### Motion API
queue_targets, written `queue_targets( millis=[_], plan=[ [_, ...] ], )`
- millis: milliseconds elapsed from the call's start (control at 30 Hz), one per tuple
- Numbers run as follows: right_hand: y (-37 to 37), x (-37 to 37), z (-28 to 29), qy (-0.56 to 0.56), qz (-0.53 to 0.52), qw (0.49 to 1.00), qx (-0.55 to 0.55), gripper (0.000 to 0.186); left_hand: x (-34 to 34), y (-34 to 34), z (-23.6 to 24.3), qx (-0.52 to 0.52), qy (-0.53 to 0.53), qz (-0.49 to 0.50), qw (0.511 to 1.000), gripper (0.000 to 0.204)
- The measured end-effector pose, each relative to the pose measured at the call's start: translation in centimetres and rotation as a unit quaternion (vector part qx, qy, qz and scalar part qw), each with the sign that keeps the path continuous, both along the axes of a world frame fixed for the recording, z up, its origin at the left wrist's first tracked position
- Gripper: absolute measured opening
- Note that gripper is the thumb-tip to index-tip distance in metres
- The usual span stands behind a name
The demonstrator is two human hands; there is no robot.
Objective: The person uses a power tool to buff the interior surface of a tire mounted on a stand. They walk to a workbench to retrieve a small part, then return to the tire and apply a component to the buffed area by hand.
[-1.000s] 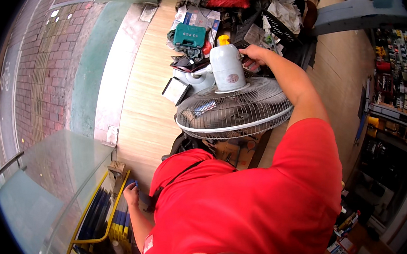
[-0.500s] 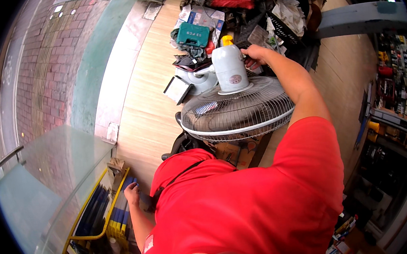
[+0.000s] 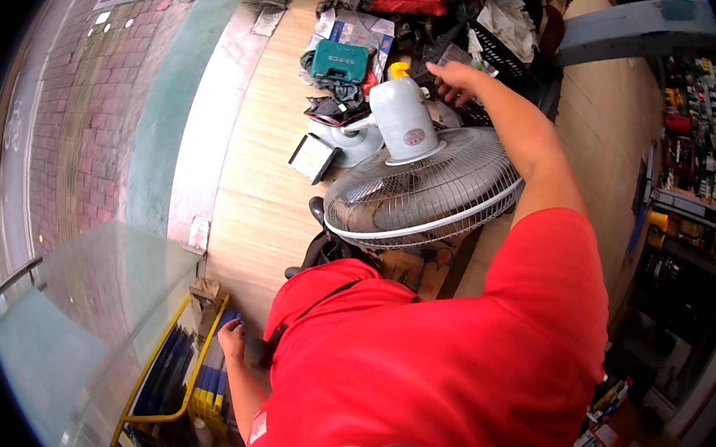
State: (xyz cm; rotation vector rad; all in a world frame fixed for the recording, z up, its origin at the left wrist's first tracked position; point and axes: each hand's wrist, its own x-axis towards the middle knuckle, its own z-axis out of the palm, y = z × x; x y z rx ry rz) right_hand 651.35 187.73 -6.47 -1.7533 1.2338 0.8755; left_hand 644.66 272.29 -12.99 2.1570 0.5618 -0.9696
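Observation:
A white pedestal fan stands in front of me, its grey wire cage (image 3: 423, 188) facing my body and its motor housing (image 3: 404, 117) turned away. A yellow piece (image 3: 399, 70) sits on top of the housing. Just right of the housing, my right hand (image 3: 456, 83) hovers with fingers apart, clear of the small knob on its side. My left hand (image 3: 232, 338) hangs low at my left, fingers curled, beside a yellow-framed rack (image 3: 187, 392). A bit of blue shows at its fingertips; what it holds, if anything, I cannot make out.
Beyond the fan lie a green tool case (image 3: 340, 62), a red dustpan (image 3: 408, 3) and a black crate (image 3: 501, 53) amid clutter. A white-and-black tray-like item (image 3: 314, 157) rests by the fan's base. A glass panel (image 3: 110, 305) stands at left, stocked shelves (image 3: 700, 142) at right.
My right hand has let go of the knob area on the motor housing and moved slightly right and up, its fingers spreading. The fan head has turned a little. My left hand stays put.

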Motion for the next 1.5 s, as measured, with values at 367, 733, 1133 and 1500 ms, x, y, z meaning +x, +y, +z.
queue_targets(
  millis=[367,733,1133,1500],
  plan=[
    [-4.9,-18.2,11.6,-0.283,-0.27,0.902,-0.181,0.046,6.5,-2.0,-2.2,-0.005,-0.034,-0.189,0.981,0.026],
    [33.5,-62.1,-2.7,-0.018,-0.403,0.892,-0.204,0.041,9.9,1.1,-5.6,-0.075,0.027,-0.307,0.948,0.029],
    [96.1,-76.7,-2.9,0.162,-0.627,0.745,0.161,0.048,3.3,6.3,-13.0,-0.015,0.137,-0.498,0.856,0.026],
    [90.8,-84.7,-7.4,-0.136,-0.724,0.673,-0.07,0.038,-18.5,-10.3,-8.8,0.002,0.049,-0.699,0.714,0.049]
  ],
)
